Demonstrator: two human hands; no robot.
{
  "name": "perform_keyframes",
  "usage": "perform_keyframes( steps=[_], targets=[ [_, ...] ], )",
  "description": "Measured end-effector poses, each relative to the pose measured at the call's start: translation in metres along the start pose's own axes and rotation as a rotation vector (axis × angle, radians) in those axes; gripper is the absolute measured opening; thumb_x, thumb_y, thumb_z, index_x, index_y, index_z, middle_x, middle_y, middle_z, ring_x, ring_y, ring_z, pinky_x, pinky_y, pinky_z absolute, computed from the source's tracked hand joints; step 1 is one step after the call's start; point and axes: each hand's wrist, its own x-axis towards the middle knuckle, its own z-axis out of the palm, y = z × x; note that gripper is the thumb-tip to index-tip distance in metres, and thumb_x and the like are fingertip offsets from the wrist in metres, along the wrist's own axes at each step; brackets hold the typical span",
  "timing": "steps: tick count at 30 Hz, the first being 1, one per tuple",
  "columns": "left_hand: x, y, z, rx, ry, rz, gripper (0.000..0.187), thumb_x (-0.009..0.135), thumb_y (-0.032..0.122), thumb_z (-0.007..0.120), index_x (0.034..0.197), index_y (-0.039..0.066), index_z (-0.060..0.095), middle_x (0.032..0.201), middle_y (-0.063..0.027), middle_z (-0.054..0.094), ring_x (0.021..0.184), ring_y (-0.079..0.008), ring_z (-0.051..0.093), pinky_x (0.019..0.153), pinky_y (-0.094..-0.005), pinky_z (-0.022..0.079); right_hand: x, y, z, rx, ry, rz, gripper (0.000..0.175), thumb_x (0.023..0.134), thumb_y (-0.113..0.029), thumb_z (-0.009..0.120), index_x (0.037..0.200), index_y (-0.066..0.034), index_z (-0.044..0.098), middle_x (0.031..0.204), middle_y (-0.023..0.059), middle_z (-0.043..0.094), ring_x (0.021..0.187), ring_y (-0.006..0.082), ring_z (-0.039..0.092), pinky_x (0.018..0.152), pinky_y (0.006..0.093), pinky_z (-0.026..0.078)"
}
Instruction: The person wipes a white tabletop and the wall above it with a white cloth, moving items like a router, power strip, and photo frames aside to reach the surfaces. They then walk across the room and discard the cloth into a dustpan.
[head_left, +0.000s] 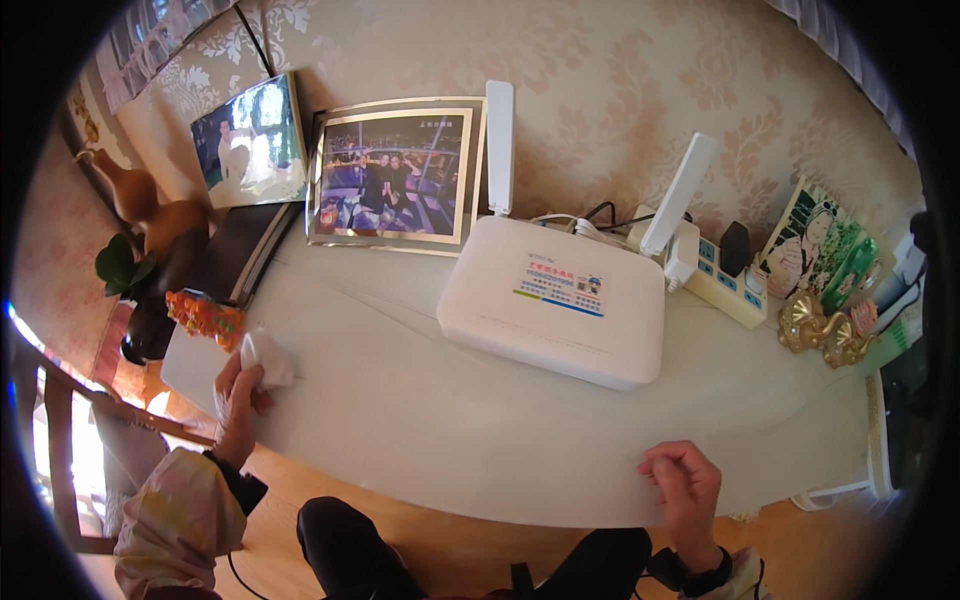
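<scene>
My left hand (237, 401) is shut on a crumpled white cloth or tissue (275, 364), at the left part of the pale, glass-like table top (420, 420). Just behind the cloth lies a small orange and green ornament (208, 321). Over the front edge, on the right, my right hand (686, 476) hovers or rests with loosely bent fingers; I see nothing in it. Between the hands, further back, a white router (551, 300) lies flat. It bears a printed sticker (566, 283), and two white antennas (501, 146) stand up behind it.
Framed photos (394, 176) lean at the back wall. A brown gourd-shaped ornament (142, 199) and a dark book or album (244, 247) are at left. Right of the router sit a power strip (716, 281), cables, golden elephant figurines (806, 322) and another photo (810, 244). A wooden chair (64, 450) stands left.
</scene>
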Motion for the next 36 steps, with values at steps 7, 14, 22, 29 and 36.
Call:
perform_keyframes(
  steps=[7,14,22,29,36],
  targets=[
    [-0.001,0.005,-0.010,-0.128,-0.248,-0.113,0.026,0.082,0.015,0.052,0.102,0.000,0.056,0.073,-0.0054,0.059,0.054,-0.0090,0.053,0.047,-0.0225,0.043,0.006,0.007,0.035,-0.238,0.350,-0.237,0.014,0.087,-0.010,0.051,0.081,-0.0008,0.058,0.066,0.0011,0.056,0.060,0.0063,0.048,0.055,0.0199,0.036],
    [-0.001,-0.002,-0.019,-0.081,-0.407,-0.094,0.028,0.081,0.015,0.060,0.102,-0.002,0.056,0.073,-0.0066,0.061,0.062,-0.0093,0.055,0.059,-0.0250,0.047,0.011,-0.002,0.053,-0.313,0.485,-0.184,0.017,0.088,-0.011,0.052,0.075,0.0002,0.052,0.063,-0.0034,0.047,0.059,0.0047,0.042,0.053,0.0202,0.036],
    [0.000,-0.009,-0.024,-0.138,-0.529,-0.035,0.032,0.077,0.008,0.063,0.105,-0.005,0.055,0.087,-0.0067,0.063,0.082,-0.0108,0.056,0.074,-0.0274,0.048,0.014,-0.001,0.056,-0.316,0.538,-0.119,0.015,0.086,-0.010,0.051,0.073,-0.0030,0.050,0.062,-0.0021,0.045,0.057,0.0060,0.041,0.053,0.0207,0.032],
    [-0.003,-0.006,-0.017,-0.254,-0.472,-0.128,0.027,0.078,0.008,0.063,0.101,-0.004,0.057,0.085,-0.0061,0.062,0.079,-0.0095,0.055,0.071,-0.0243,0.047,0.009,-0.003,0.054,-0.343,0.504,-0.063,0.013,0.084,-0.009,0.053,0.073,-0.0023,0.051,0.062,-0.0026,0.045,0.059,0.0056,0.040,0.053,0.0212,0.033],
    [0.013,0.024,-0.021,-0.213,-0.634,-0.299,0.022,0.082,0.014,0.056,0.098,-0.001,0.059,0.076,-0.0052,0.061,0.061,-0.0094,0.054,0.055,-0.0240,0.045,0.008,-0.006,0.051,-0.405,0.465,-0.139,0.012,0.079,-0.010,0.059,0.073,-0.0015,0.054,0.057,-0.0025,0.045,0.054,0.0054,0.040,0.050,0.0219,0.036]
  ],
)
